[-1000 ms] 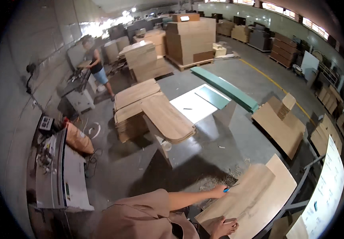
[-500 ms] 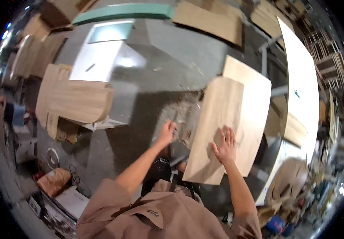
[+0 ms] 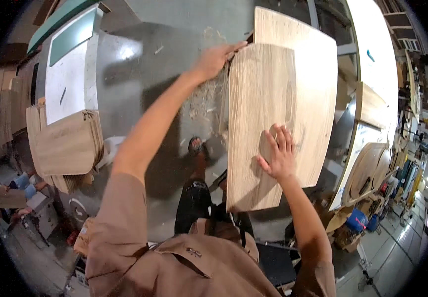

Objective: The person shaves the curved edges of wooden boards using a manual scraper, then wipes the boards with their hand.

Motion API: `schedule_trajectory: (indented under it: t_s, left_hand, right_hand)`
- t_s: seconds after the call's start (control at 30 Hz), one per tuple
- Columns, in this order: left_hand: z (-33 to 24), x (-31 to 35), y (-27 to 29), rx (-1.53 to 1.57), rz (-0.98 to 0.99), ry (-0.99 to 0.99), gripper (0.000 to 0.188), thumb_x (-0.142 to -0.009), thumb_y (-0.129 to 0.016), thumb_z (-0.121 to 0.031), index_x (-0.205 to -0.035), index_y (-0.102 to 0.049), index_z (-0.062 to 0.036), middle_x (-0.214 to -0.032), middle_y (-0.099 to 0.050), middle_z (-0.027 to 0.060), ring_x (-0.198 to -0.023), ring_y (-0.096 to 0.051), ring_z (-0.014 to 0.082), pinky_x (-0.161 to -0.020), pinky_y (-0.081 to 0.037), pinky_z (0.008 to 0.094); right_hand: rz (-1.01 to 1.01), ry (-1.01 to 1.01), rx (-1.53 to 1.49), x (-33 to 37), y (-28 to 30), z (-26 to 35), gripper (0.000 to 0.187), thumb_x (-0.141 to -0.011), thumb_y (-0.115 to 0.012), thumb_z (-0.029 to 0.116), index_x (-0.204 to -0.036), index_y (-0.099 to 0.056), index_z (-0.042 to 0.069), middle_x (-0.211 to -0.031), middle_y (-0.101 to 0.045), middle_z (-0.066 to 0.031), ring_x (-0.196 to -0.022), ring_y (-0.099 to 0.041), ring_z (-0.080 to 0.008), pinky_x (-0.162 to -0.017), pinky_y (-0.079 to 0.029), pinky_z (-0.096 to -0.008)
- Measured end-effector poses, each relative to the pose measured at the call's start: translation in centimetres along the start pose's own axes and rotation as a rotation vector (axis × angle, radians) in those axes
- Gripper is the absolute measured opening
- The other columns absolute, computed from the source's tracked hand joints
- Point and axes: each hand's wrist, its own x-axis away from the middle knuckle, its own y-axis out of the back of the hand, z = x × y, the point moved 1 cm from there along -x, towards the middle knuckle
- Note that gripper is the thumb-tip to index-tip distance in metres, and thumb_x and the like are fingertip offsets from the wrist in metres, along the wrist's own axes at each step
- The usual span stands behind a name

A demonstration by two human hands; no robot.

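A light wood-grain panel with a rounded far corner lies in front of me, slanting over a second, wider wood-grain panel. My right hand rests open on the upper panel, palm down and fingers spread. At that panel's far left corner, my left hand is slightly blurred, its fingers pressed together against the edge. Whatever lies between the fingers is hidden.
Shavings litter the floor left of the panels. A stack of rounded wood boards stands at left beside a white panel. A long white surface runs along the right, with a cut-out board near it. Another person is at far left.
My left hand has reached forward from beside the panel's near left edge to its far corner. My right hand stays flat on the panel. The whole view has shifted.
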Motion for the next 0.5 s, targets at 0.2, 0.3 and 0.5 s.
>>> schedule_trajectory:
  t_s: [0.2,0.3,0.5]
  left_hand:
    - [-2.5,6.0,0.4,-0.284,0.138,-0.165,0.057,-0.105,-0.056,-0.003,-0.156,-0.071,-0.0239,-0.118,-0.079,0.0142,-0.106,-0.074,0.0392,-0.105,-0.057,0.0498]
    - [-8.8,15.3,-1.8,-0.308,0.356,-0.079,0.066,-0.099,-0.055,0.001,-0.154,-0.074,-0.0297,-0.101,-0.077,0.0109,-0.097,-0.072,0.0346,-0.096,-0.057,0.0516]
    - [-19.8,41.0,-8.9,-0.152,0.588,-0.072,0.073,-0.099,-0.06,-0.003,-0.163,-0.063,-0.0387,-0.107,-0.067,0.0047,-0.097,-0.062,0.0263,-0.099,-0.053,0.0463]
  right_hand:
    - [-0.039,-0.006,-0.052,0.3,-0.4,-0.3,0.084,-0.103,-0.06,0.068,-0.174,-0.048,0.025,-0.184,-0.037,-0.0077,-0.171,-0.028,-0.0347,-0.138,-0.024,-0.0572]
    - [-0.031,-0.028,-0.036,0.7,-0.5,-0.6,0.084,-0.101,-0.063,0.069,-0.173,-0.05,0.027,-0.183,-0.038,-0.0071,-0.171,-0.029,-0.0329,-0.138,-0.025,-0.0561]
    - [-0.108,0.0,-0.087,0.6,-0.2,0.0,0.08,-0.101,-0.068,0.065,-0.171,-0.051,0.03,-0.181,-0.04,-0.0045,-0.169,-0.032,-0.0314,-0.138,-0.027,-0.0545]
